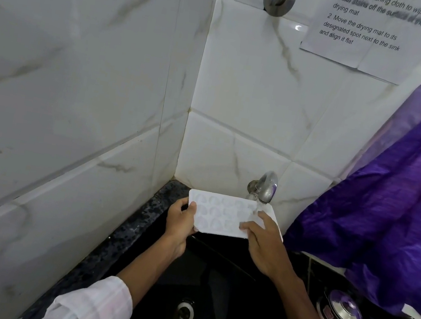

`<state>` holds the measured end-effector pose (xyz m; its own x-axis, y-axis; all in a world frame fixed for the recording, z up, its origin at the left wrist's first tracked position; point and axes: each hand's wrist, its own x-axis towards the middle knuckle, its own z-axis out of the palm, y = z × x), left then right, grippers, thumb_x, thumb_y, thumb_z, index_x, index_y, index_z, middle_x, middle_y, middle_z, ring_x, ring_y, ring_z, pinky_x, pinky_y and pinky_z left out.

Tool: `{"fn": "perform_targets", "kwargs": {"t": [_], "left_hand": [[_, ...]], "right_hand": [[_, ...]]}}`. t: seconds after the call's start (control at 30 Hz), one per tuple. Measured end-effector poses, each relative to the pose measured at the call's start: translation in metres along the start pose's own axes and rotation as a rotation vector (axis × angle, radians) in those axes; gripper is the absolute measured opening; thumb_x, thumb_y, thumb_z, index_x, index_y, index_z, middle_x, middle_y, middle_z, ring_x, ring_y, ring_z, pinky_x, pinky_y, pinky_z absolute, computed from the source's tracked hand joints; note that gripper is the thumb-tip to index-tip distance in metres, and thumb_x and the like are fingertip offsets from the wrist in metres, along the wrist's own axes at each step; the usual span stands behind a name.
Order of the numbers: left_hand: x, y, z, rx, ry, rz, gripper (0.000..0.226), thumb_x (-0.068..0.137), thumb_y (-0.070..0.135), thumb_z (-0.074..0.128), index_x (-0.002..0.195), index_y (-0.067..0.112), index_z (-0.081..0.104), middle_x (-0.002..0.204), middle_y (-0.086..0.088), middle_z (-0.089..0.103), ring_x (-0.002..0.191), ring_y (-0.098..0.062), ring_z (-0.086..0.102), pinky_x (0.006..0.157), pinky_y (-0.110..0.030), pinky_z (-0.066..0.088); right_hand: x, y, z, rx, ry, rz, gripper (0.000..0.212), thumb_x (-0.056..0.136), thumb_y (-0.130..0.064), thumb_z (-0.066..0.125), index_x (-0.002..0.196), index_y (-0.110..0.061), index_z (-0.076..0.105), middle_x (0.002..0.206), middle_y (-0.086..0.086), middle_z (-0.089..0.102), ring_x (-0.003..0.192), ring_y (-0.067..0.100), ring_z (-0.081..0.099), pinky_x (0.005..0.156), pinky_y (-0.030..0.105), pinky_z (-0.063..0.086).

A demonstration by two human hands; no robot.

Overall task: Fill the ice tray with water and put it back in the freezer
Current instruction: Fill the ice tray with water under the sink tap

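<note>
Two hands: both on the ice tray (222,213).
Left hand (180,218): grips the tray's left end, thumb on top.
Right hand (261,246): holds the right end, thumb across the top.
Ice tray: white, roughly level above the black sink (211,283), right corner beneath the tap (265,187).
Tap: running; water (259,207) falls onto the tray.

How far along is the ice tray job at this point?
Done: the ice tray is out and over the sink. In hand: left hand and right hand hold it under the running tap, water landing at its far right corner. Left: finishing the fill, then the freezer, not in view.
</note>
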<state>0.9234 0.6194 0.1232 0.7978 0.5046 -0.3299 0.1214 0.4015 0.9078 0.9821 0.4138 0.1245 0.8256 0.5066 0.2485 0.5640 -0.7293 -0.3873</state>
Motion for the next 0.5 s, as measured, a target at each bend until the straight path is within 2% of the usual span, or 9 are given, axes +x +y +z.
{"fn": "perform_targets", "kwargs": {"t": [0.1, 0.2, 0.27, 0.37, 0.43, 0.5], "left_hand": [[0.000, -0.001, -0.001, 0.007, -0.007, 0.004, 0.024, 0.103, 0.019, 0.047, 0.123, 0.013, 0.059, 0.106, -0.003, 0.071, 0.094, -0.023, 0.071, 0.086, -0.054, 0.058], [0.000, -0.003, -0.002, 0.012, -0.005, 0.012, 0.023, 0.103, 0.018, 0.048, 0.121, 0.014, 0.060, 0.104, -0.003, 0.071, 0.091, -0.023, 0.071, 0.086, -0.056, 0.058], [0.001, -0.005, -0.003, 0.024, 0.009, 0.019, 0.024, 0.103, 0.018, 0.049, 0.122, 0.011, 0.061, 0.102, -0.004, 0.071, 0.089, -0.024, 0.070, 0.084, -0.058, 0.057], [0.001, -0.008, -0.004, 0.021, 0.012, 0.016, 0.025, 0.103, 0.018, 0.048, 0.124, 0.011, 0.060, 0.104, -0.004, 0.070, 0.091, -0.023, 0.070, 0.084, -0.057, 0.058], [0.001, -0.010, -0.006, 0.009, 0.012, 0.012, 0.025, 0.104, 0.018, 0.048, 0.125, 0.012, 0.059, 0.106, -0.004, 0.070, 0.092, -0.021, 0.070, 0.081, -0.051, 0.060], [0.001, -0.013, -0.008, 0.011, 0.005, 0.015, 0.026, 0.104, 0.018, 0.047, 0.125, 0.012, 0.059, 0.107, -0.004, 0.070, 0.093, -0.021, 0.070, 0.077, -0.045, 0.062]], "right_hand": [[0.001, 0.006, 0.004, -0.014, 0.039, -0.021, 0.026, 0.097, -0.007, 0.049, 0.102, -0.020, 0.072, 0.143, 0.012, 0.044, 0.134, 0.026, 0.041, 0.112, 0.052, 0.032], [-0.002, 0.009, 0.009, 0.009, 0.054, -0.007, 0.027, 0.095, -0.005, 0.053, 0.089, -0.022, 0.073, 0.144, 0.011, 0.045, 0.138, 0.027, 0.035, 0.113, 0.050, 0.032], [-0.004, 0.009, 0.011, 0.028, 0.063, -0.047, 0.029, 0.094, -0.004, 0.051, 0.091, -0.022, 0.073, 0.144, 0.013, 0.044, 0.139, 0.027, 0.033, 0.112, 0.048, 0.032], [-0.007, 0.008, 0.010, 0.011, 0.097, -0.107, 0.035, 0.091, -0.009, 0.038, 0.093, -0.016, 0.072, 0.135, 0.019, 0.049, 0.131, 0.028, 0.039, 0.108, 0.033, 0.032], [-0.009, 0.009, 0.010, 0.034, 0.117, -0.114, 0.034, 0.087, -0.007, 0.039, 0.087, -0.014, 0.072, 0.131, 0.016, 0.051, 0.130, 0.025, 0.040, 0.110, 0.019, 0.023], [-0.012, 0.009, 0.010, 0.079, 0.108, -0.081, 0.033, 0.088, -0.007, 0.041, 0.085, -0.016, 0.073, 0.136, 0.012, 0.047, 0.132, 0.018, 0.035, 0.111, 0.017, 0.019]]}}
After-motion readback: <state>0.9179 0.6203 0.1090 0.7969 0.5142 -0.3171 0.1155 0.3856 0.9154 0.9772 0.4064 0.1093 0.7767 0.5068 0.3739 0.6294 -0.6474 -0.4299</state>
